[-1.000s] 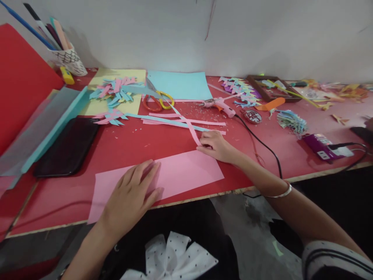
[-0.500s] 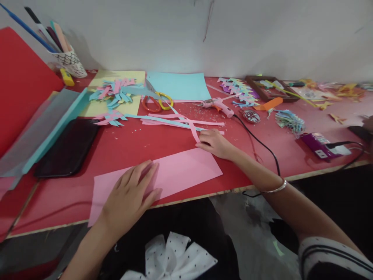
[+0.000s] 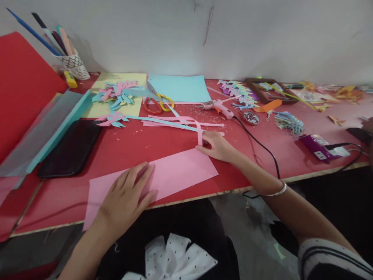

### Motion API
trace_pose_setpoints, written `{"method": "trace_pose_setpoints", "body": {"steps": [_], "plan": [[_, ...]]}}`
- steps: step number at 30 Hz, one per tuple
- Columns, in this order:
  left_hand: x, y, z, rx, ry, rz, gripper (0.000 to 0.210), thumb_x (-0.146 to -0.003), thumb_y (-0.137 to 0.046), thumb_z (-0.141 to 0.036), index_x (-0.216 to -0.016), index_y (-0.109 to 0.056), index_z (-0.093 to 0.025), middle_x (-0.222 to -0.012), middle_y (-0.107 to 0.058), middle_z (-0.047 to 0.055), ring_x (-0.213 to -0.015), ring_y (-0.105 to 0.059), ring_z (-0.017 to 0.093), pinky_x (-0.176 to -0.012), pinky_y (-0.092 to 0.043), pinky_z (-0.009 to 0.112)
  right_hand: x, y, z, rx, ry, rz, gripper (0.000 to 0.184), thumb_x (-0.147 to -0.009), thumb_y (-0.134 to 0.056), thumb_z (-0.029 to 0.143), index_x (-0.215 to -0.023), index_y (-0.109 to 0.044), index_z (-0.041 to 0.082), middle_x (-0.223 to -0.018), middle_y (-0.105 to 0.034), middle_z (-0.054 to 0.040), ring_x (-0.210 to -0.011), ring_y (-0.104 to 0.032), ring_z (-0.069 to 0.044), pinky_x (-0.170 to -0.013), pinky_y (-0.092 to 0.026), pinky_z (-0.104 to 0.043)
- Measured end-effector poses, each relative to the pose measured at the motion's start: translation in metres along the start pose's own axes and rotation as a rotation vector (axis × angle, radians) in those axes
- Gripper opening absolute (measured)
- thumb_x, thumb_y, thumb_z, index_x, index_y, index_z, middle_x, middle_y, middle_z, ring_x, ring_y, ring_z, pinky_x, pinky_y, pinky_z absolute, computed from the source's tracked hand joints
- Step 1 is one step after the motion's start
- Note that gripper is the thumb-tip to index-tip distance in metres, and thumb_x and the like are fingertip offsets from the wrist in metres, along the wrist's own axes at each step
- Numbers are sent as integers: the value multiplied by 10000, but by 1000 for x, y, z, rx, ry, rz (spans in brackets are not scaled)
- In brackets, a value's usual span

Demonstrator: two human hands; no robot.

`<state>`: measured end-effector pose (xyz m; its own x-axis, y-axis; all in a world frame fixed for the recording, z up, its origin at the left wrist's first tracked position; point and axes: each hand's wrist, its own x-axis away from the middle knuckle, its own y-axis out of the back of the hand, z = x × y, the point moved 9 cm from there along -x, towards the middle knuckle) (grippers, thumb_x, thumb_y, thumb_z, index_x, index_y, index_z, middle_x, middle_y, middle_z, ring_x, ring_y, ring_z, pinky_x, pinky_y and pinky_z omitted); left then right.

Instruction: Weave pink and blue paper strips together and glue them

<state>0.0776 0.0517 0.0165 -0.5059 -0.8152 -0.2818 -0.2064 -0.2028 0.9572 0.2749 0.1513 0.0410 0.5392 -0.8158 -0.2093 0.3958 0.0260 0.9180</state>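
- Pinching one pink strip [image 3: 199, 134], head view: right hand [image 3: 217, 146], fingers closed.
- Left hand [image 3: 125, 194] lies flat, fingers slightly spread, on one pink sheet [image 3: 180, 171] at the table's [image 3: 163, 144] near edge.
- Scissors [image 3: 158, 96]: one; glue gun [image 3: 220, 107]: one.
- One patterned cup [image 3: 76, 67], several pens [image 3: 59, 42] inside.

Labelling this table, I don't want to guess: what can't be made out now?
Head view: part of the pink sheet, hidden under the left hand.
Head view: gripped end of the pink strip, hidden by the right hand.
Head view: lower ends of the pens, hidden inside the cup.
Head view: red board, cut off by the left edge.
Head view: small pieces in the brown tray, too blurred to name.
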Motion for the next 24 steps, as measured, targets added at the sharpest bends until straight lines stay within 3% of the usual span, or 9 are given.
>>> {"method": "trace_pose_setpoints", "body": {"steps": [10, 24], "plan": [[-1, 7, -3, -56, -12, -35, 511, -905, -219, -452, -1287, -374, -151, -1188, -531, 140, -1050, -525, 264, -861, -433, 396, -2, -7, -1, 67, 10, 87, 272, -845, -431, 250, -596, -342, 184, -621, -403, 5, -597, -344, -112, -575, -233, -258], [-1, 5, -1, -31, -20, -21, 527, -906, -223, -454, -1284, -393, -128, -1205, -528, 141, -1071, -516, 261, -869, -425, 387, -4, -9, -4, -1, 16, 95, 275, -847, -439, 219, -609, -303, 193, -623, -361, 22, -594, -329, -106, -589, -225, -254]]}}
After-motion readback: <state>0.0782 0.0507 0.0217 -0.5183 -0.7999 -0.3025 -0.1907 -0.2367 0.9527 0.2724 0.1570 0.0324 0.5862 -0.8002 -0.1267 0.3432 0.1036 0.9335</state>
